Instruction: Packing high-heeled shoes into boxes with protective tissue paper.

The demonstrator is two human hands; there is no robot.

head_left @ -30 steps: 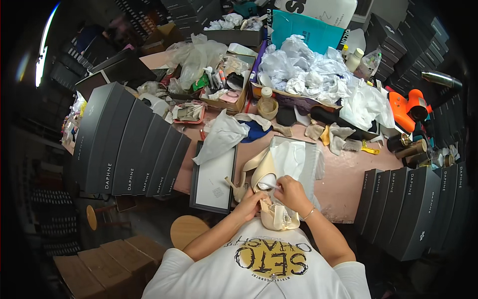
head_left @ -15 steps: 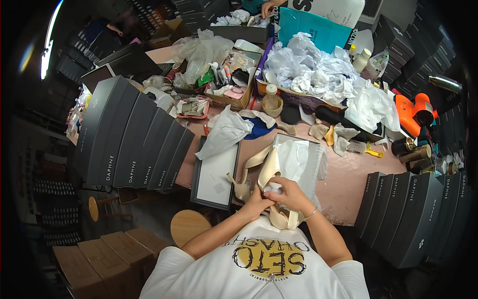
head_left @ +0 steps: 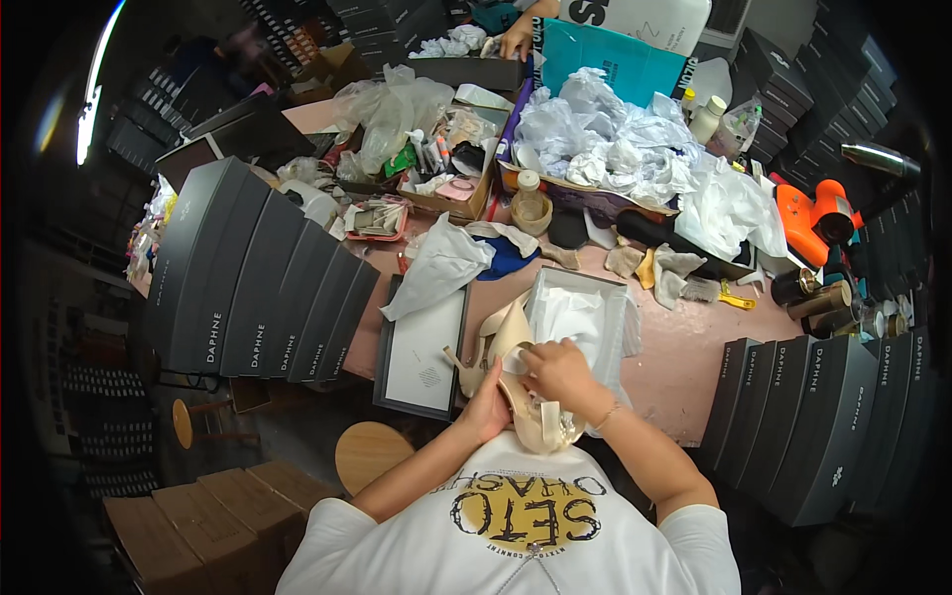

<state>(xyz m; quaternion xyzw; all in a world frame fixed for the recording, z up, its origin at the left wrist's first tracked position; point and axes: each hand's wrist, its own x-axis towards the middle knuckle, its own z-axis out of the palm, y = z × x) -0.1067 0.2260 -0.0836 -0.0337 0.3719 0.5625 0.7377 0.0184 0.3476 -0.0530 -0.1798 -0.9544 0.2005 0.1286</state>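
My left hand [head_left: 488,409] holds a beige high-heeled shoe [head_left: 535,418] from underneath, close to my chest. My right hand [head_left: 561,371] grips the same shoe from above, fingers curled over its upper. A second beige heel [head_left: 493,342] lies on the table just beyond my hands. Behind it stands an open grey shoe box [head_left: 610,315] lined with white tissue paper. The box's lid [head_left: 424,349] lies to the left with crumpled white paper [head_left: 439,266] on its far end.
Rows of dark grey shoe boxes stand at the left [head_left: 260,283] and right [head_left: 823,421]. The pink table [head_left: 684,357] holds heaps of white tissue [head_left: 615,149], a bottle [head_left: 529,201], an orange tool [head_left: 818,213]. Another person's hand [head_left: 518,38] reaches in at the far edge. A round stool [head_left: 372,453] sits below.
My hands have turned and shifted the shoe slightly nearer my chest; the right hand now sits higher on it. Another person's hand has appeared at the far edge.
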